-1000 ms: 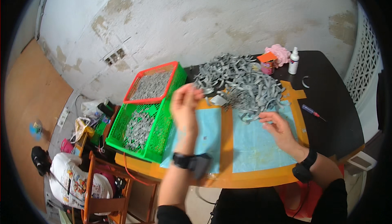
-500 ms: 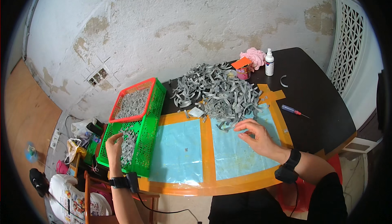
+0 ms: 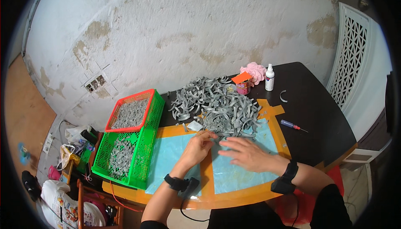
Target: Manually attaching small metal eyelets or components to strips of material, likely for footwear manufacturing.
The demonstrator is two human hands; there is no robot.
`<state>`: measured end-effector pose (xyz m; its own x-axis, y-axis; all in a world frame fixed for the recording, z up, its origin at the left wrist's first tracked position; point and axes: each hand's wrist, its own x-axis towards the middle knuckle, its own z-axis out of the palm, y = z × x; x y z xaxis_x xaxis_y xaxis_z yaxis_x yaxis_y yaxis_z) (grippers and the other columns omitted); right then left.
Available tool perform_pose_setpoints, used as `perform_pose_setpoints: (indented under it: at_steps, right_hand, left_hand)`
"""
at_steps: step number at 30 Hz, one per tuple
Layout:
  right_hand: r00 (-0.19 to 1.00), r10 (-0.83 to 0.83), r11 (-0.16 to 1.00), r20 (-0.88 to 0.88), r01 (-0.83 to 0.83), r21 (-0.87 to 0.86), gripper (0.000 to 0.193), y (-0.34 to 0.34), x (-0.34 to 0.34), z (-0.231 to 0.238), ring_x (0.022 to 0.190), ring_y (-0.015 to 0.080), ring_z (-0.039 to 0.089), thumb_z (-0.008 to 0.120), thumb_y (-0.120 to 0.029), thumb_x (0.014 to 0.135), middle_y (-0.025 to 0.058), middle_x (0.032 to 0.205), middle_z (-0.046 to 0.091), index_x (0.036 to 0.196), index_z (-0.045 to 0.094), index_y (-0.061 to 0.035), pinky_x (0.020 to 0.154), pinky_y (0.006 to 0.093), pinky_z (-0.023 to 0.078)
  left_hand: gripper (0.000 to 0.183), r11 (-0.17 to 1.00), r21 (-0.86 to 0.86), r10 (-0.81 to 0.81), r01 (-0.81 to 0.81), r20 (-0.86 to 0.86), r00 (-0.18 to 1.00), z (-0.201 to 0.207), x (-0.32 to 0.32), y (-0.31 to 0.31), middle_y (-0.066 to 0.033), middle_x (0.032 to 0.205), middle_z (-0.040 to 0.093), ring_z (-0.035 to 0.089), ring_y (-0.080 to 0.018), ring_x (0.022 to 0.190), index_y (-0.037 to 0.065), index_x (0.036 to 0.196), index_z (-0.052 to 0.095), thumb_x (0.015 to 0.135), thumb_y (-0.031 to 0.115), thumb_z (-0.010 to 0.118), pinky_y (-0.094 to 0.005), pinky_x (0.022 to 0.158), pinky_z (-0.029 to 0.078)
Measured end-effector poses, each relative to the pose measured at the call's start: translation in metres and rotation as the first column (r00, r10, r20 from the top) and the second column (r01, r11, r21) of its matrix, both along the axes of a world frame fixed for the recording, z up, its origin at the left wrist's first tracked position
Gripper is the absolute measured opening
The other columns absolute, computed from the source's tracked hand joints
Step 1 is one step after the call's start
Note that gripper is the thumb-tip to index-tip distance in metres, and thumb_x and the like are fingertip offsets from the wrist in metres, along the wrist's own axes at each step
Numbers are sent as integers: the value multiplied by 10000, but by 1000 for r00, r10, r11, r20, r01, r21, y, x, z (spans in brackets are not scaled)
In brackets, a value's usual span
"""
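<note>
My left hand (image 3: 197,149) is at the near edge of a heap of grey curved strips (image 3: 221,108), its fingers curled and drawn together. Whatever they pinch, if anything, is too small to make out. Close beside it, my right hand (image 3: 249,154) has its fingers stretched out and apart over the blue sheet (image 3: 236,179), fingertips next to the nearest strips. On the left stands a green basket (image 3: 144,168) with small grey pieces (image 3: 121,158) in it. A red basket (image 3: 107,125), also filled with grey pieces, rests on its far end.
Orange tape (image 3: 206,187) frames the blue sheets. Toward the back are a tin (image 3: 243,88), a pink cloth (image 3: 255,71) and a white spray bottle (image 3: 270,78). A screwdriver (image 3: 290,124) and one loose strip (image 3: 282,96) lie right. A seated person (image 3: 69,206) is at lower left.
My left hand has left the green basket and moved right to the heap's near edge. My right hand has shifted slightly left and its fingers have spread. The whole view has shifted a little.
</note>
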<state>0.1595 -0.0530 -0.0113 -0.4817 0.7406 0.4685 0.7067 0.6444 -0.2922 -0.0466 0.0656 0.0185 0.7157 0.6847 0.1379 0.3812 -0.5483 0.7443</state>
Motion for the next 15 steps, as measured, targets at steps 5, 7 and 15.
perform_pose_setpoints:
  at_steps: [5,7,15]
  right_hand:
    - [982,-57,998,183,62,-23,485,6,2,-10,1320,309,335,583,-297,892,104,1431,373,1335,476,-130,1063,444,301]
    - [981,-164,981,108,174,-90,498,13,9,-6,1312,313,340,593,-316,884,138,1413,380,1320,484,-99,1070,442,291]
    - [975,-200,980,-94,199,-24,378,19,29,-8,1199,318,441,652,-215,829,150,1252,501,1142,583,-16,983,410,389]
  left_hand:
    - [292,956,271,113,-116,29,993,-29,20,30,-147,1161,568,588,-260,978,28,1114,612,823,44,627,-337,808,501]
    - [327,887,435,149,-157,52,987,-34,23,39,-157,1160,567,543,-307,1033,42,1124,614,812,116,673,-370,859,473]
    - [273,919,391,59,-48,-17,998,-30,27,40,-135,1119,594,550,-310,1015,50,1041,664,777,100,709,-368,863,459]
